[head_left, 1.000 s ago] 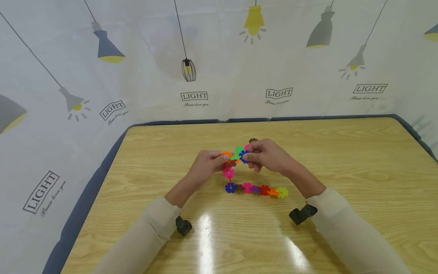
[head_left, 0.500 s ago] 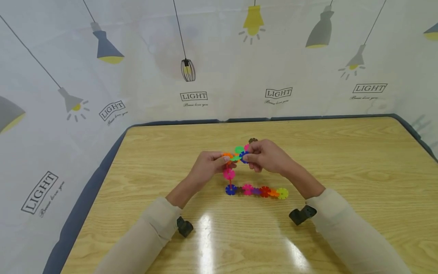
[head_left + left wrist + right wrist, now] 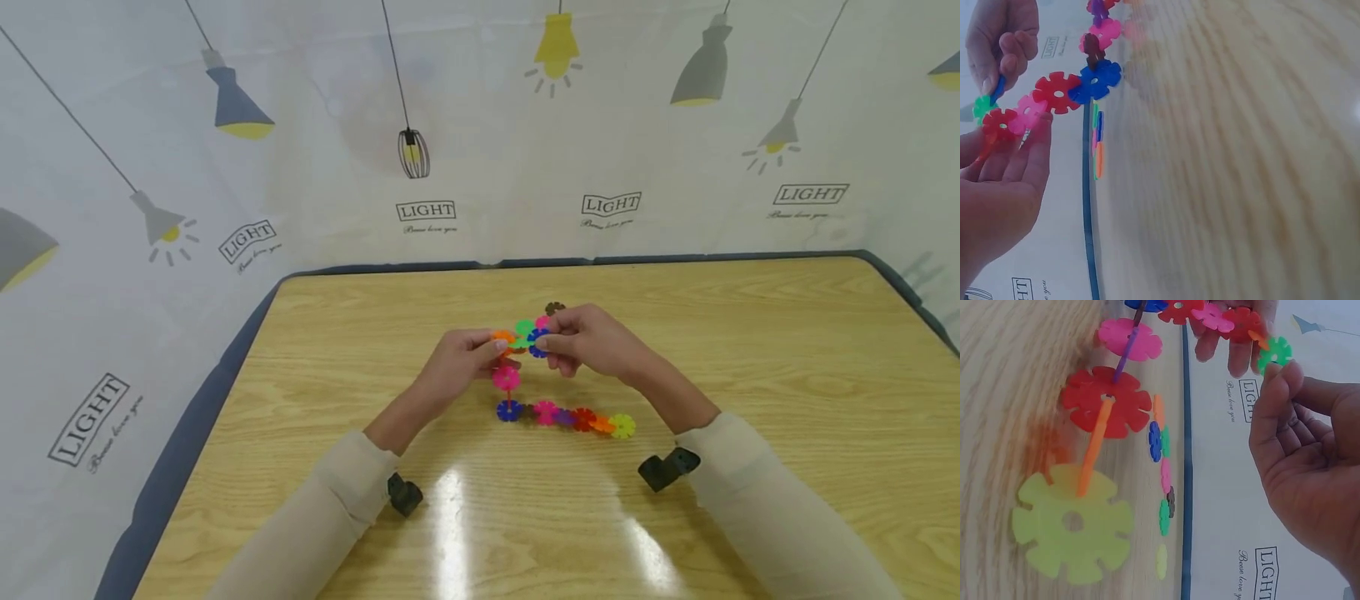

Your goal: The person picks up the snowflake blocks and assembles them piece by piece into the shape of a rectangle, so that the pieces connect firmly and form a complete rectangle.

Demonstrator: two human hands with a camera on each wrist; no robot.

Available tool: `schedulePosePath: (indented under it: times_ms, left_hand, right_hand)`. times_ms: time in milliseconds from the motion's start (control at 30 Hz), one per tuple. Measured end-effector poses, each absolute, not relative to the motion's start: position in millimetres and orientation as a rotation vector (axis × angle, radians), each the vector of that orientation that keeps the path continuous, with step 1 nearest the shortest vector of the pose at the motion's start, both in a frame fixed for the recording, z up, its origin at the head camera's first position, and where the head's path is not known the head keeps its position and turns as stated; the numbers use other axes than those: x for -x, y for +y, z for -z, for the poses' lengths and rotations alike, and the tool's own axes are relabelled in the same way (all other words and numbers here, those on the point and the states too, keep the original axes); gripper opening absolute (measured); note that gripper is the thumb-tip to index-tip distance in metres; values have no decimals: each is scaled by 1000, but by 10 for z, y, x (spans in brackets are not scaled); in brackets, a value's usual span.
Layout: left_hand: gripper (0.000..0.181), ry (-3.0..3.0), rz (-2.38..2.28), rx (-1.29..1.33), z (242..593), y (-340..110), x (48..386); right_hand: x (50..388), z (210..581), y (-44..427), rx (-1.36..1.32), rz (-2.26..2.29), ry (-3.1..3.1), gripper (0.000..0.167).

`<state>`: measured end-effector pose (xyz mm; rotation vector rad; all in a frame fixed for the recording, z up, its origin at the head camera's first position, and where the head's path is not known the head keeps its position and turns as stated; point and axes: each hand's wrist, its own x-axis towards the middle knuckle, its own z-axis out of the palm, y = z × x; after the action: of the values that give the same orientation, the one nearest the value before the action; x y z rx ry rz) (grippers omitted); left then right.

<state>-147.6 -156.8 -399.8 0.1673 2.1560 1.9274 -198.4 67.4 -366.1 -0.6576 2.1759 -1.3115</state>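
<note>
A chain of joined notched plastic discs runs from the hands down to the table, ending in a yellow disc [image 3: 622, 427] [image 3: 1073, 520]. My left hand [image 3: 456, 364] [image 3: 1007, 194] pinches its upper end around an orange disc [image 3: 503, 337], with red and pink discs [image 3: 1028, 113] along its fingers. My right hand [image 3: 592, 340] [image 3: 1310, 437] pinches a blue disc [image 3: 537, 342] against a green disc [image 3: 1275, 355] at that end. Lower in the chain, a blue disc [image 3: 509, 411] [image 3: 1094, 82] marks the corner. Whether the pinched blue disc is locked into the green one, I cannot tell.
Loose discs lie on the wooden table [image 3: 337, 333] behind the hands, among them a brown one [image 3: 555, 308], a green one [image 3: 524, 327] and a pale yellow one [image 3: 1161, 561]. A printed cloth [image 3: 495, 225] rises behind the table's far edge.
Both hands and the held end of the chain have shifted very slightly to the right. The grips look the same, and the chain's lower part has moved a little with them.
</note>
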Motion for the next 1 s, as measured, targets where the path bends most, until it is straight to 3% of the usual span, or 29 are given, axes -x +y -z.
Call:
schedulePosePath:
  times_ms: [267, 600, 1000]
  left_hand:
    - [53, 2099, -1949, -271, 4003, -1614, 1441]
    - [48, 2197, -1880, -217, 3950, -1623, 1432]
    - [39, 2197, -1959, -196, 3984, -1684, 1437]
  right_hand:
    - [2000, 3666, 681, 609, 1340, 2148, 23]
    - [2058, 3672, 741, 606, 1357, 2066, 36]
    - [2390, 3773, 1053, 412, 1532, 2133, 41]
